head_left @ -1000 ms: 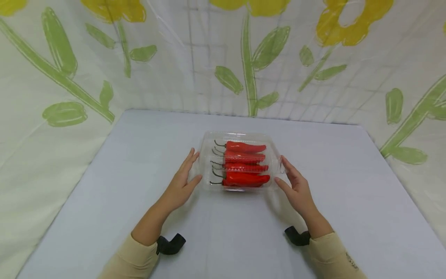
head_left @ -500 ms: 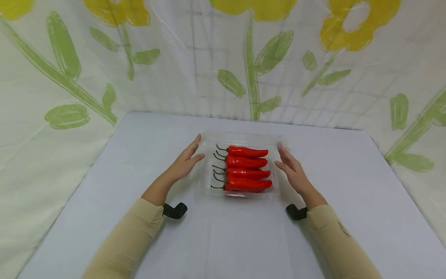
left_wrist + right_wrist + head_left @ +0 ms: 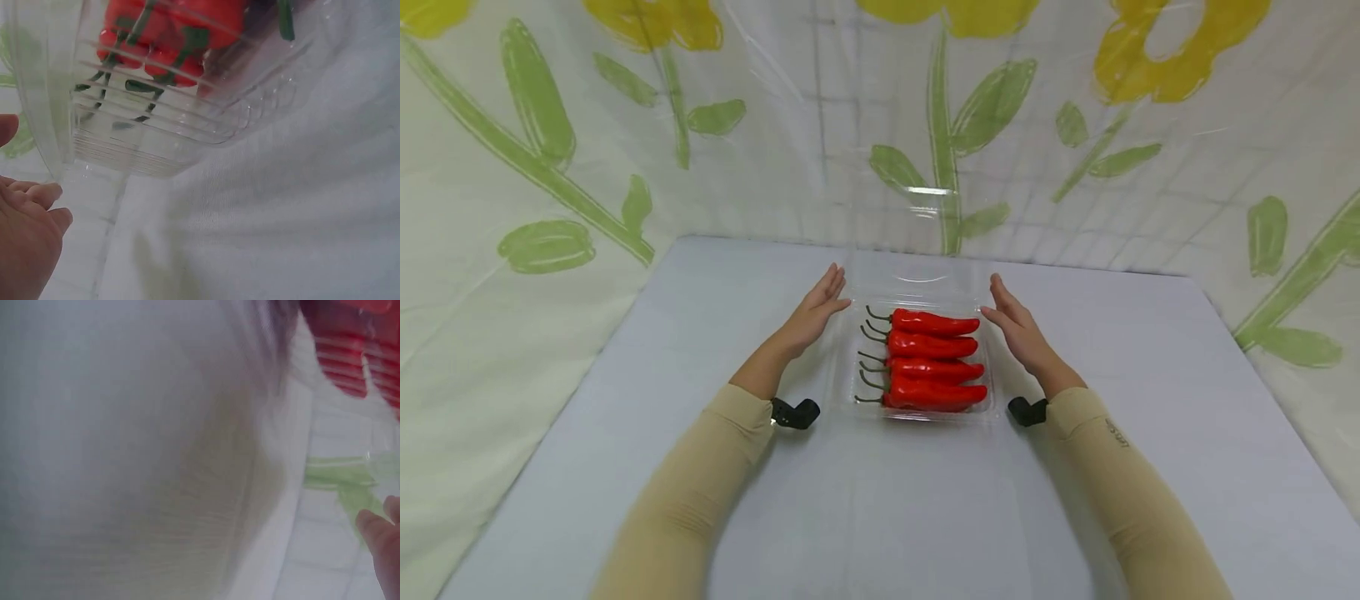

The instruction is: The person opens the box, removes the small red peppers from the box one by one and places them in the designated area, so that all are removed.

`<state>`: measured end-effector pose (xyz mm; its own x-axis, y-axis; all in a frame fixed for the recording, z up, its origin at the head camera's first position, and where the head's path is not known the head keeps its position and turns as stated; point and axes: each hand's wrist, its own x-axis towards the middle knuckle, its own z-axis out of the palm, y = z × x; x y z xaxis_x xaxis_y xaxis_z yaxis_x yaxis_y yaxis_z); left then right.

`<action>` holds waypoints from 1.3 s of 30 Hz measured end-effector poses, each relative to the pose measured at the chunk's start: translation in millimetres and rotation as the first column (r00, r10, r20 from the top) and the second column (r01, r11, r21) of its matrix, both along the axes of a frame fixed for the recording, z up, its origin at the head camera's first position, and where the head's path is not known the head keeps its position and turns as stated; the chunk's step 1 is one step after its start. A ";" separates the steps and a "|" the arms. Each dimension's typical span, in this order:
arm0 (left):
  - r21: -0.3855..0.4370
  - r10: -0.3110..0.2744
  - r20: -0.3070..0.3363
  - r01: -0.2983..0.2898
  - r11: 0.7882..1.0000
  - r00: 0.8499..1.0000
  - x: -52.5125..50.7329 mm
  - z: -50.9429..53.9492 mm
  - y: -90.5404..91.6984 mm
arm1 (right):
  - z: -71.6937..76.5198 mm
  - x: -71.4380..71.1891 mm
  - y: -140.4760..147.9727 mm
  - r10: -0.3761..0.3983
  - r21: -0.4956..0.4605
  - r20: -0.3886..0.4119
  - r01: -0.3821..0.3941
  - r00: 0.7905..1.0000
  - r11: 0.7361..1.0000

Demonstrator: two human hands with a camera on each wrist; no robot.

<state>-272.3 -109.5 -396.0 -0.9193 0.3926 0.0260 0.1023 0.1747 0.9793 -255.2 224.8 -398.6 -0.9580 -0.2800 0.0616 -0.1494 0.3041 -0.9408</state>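
Note:
A clear plastic clamshell box sits on the white table with its lid swung up at the far side. Several red chili peppers lie in the box side by side, green stems to the left. My left hand is at the box's far left corner, fingers straight. On the other side, my right hand is by the far right corner, its fingers likewise straight. Whether either hand touches the lid cannot be told. In the left wrist view, the ribbed box wall stands near my fingertips.
The white tabletop extends around the box. A white curtain with painted yellow flowers and green leaves hangs behind the table's far edge. Black wrist-camera mounts stick out from both sleeves, close to the box's front corners.
The lid, which covered the peppers, has swung up and away from me. Both hands have moved forward along the box's sides, to its far corners.

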 end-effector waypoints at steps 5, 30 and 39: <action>0.016 -0.011 0.053 0.010 1.000 0.999 -5.0 -4.9 1.5 | -4.4 -6.4 1.7 -0.019 0.051 0.059 0.016 0.998 0.999; -0.056 0.128 0.195 -0.119 0.991 0.972 33.5 -1.1 8.8 | 9.7 0.0 1.9 0.000 0.380 0.185 -0.072 0.983 0.922; 0.077 0.199 0.296 -0.231 0.970 0.934 74.1 -16.6 14.2 | 8.4 -6.8 10.7 0.040 0.503 0.124 -0.098 0.991 0.859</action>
<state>-198.1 -95.3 -412.6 -0.9565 0.1943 -0.2174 -0.2113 0.0521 0.9760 -262.0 235.5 -390.2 -0.9278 -0.3101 -0.2073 -0.0963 0.7360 -0.6701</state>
